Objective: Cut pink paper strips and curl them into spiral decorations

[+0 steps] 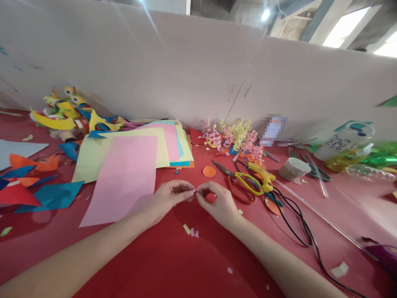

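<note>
My left hand and my right hand meet fingertip to fingertip over the red table. Both are pinched closed, thumb against forefinger; whatever lies between the tips is too small to make out. Beside my left hand is a sheet of pink paper lying on pale yellow sheets. An orange paper disc sits just beyond my right hand. To the right of that hand lie scissors with red and yellow handles, and a yellow glue gun. Small paper scraps are scattered below my hands.
Curled pink and yellow paper strips stand at the back. A paper cup, a black cable, a clear rod and plastic bottles are on the right. Cut coloured paper lies left. A white partition closes the back.
</note>
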Tool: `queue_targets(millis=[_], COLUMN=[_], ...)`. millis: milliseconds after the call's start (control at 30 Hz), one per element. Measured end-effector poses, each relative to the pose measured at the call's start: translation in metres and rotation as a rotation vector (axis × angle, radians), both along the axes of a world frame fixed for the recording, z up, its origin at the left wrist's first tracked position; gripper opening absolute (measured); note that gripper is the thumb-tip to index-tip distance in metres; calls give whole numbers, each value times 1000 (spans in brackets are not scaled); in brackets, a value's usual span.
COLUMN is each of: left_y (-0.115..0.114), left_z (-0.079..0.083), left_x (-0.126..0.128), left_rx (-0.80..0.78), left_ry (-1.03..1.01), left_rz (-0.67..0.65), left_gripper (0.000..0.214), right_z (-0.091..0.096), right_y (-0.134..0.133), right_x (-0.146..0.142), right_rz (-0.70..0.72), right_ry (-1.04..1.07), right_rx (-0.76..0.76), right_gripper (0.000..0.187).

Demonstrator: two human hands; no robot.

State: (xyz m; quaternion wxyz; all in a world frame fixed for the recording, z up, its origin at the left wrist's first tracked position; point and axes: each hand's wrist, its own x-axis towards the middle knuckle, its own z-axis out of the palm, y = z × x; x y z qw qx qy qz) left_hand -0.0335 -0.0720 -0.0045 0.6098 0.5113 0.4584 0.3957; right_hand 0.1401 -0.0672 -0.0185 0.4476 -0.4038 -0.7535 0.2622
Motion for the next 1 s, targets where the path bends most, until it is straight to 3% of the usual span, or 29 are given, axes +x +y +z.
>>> queue_targets(millis=[200, 533, 1000], left_y=[0, -2, 0], left_z=[3, 2, 0], left_x=[0, 2, -1], left_rx=[-126, -126, 127], left_ry=[-207, -216, 151], left_rz=[17, -25, -51], left_gripper=[16, 15, 18], right_z=[1, 2, 4], right_y=[1, 2, 1], right_x=[1, 3, 1], right_rz=[-15, -24, -31], right_ry=[19, -8, 38], right_rx=[-31, 46, -65], right_gripper=[8, 7, 7])
